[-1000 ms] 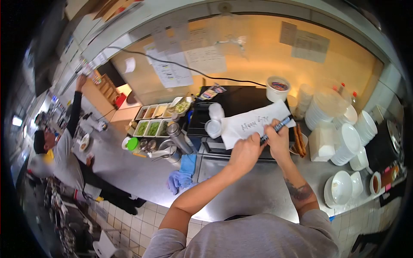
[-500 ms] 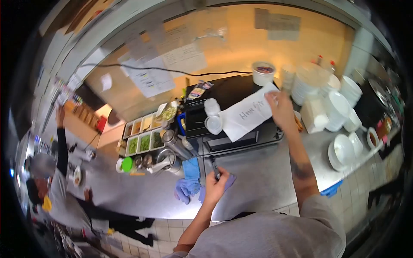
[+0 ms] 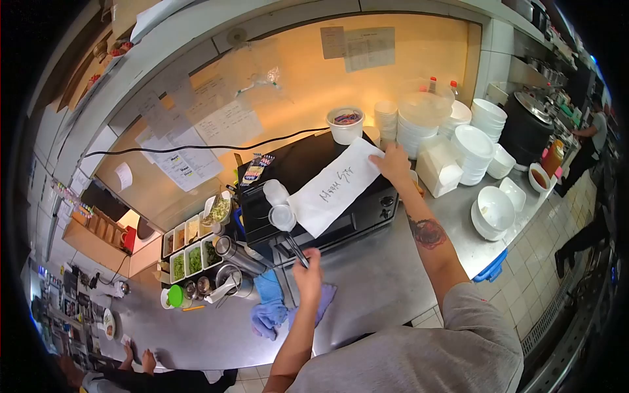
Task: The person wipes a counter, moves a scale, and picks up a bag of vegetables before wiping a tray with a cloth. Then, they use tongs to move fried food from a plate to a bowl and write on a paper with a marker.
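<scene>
My right hand [image 3: 395, 165] grips the upper right edge of a white sheet of paper [image 3: 311, 208] with black handwriting on it. The paper lies slanted across the black appliance [image 3: 275, 171]. Closed around a black marker [image 3: 295, 247] is my left hand [image 3: 306, 270], above the steel counter just in front of the appliance. The marker points up toward two small clear plastic cups [image 3: 282, 216] at the paper's left end. Below my left hand lies a purple cloth [image 3: 325, 301], with a blue cloth [image 3: 268, 288] beside it.
Several trays of chopped food [image 3: 194, 260] stand at left near a metal canister [image 3: 234, 249] and a green lid [image 3: 175, 295]. A white tub [image 3: 345, 124] sits on the appliance's back edge. Stacked white bowls [image 3: 472, 154] fill the right side. A co-worker's hands [image 3: 137, 357] show lower left.
My view has swung to the right, so the scene sits further left. My left hand has lifted the marker closer to the paper. The co-worker's raised arm has come down.
</scene>
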`<action>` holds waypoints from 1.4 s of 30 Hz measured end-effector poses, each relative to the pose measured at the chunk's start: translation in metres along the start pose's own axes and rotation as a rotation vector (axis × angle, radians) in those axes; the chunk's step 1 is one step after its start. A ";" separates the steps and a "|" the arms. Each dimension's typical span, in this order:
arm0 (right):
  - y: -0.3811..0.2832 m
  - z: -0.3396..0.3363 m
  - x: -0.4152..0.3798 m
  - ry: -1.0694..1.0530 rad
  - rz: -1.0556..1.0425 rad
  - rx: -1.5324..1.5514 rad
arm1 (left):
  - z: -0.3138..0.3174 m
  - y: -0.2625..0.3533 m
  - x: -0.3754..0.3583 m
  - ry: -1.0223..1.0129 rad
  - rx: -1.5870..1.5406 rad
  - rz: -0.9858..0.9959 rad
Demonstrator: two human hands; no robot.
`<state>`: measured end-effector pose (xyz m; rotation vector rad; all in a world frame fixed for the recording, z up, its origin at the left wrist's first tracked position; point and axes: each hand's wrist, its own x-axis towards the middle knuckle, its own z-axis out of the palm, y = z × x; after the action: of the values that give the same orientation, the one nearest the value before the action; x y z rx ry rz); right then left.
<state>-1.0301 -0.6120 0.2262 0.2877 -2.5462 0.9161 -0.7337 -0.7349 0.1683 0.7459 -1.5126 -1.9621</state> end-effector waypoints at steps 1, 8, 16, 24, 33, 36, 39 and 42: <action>0.009 0.007 0.006 -0.051 -0.019 0.058 | 0.010 0.003 0.012 0.044 -0.056 0.007; 0.024 0.007 0.021 -0.149 -0.304 0.287 | 0.085 0.004 0.022 0.373 -0.156 0.275; 0.074 -0.075 0.120 -0.408 -0.584 0.467 | 0.214 -0.043 -0.080 0.136 0.094 0.155; 0.163 0.064 0.163 -0.452 -0.741 0.157 | 0.302 -0.197 -0.033 -0.094 0.220 -0.179; 0.179 0.128 0.153 -0.369 -0.789 0.075 | 0.290 -0.206 -0.024 -0.142 0.217 -0.274; 0.195 0.150 0.151 -0.213 -0.920 0.062 | 0.269 -0.190 -0.037 -0.215 0.211 -0.291; 0.198 0.148 0.145 0.029 -0.905 -0.065 | 0.250 -0.173 -0.048 -0.182 0.205 -0.334; 0.196 0.152 0.145 0.006 -0.766 -0.123 | 0.231 -0.155 -0.060 -0.117 0.138 -0.401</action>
<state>-1.2712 -0.5679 0.0758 1.1120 -2.1697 0.4510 -0.8698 -0.5041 0.0729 1.0794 -1.6827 -2.2384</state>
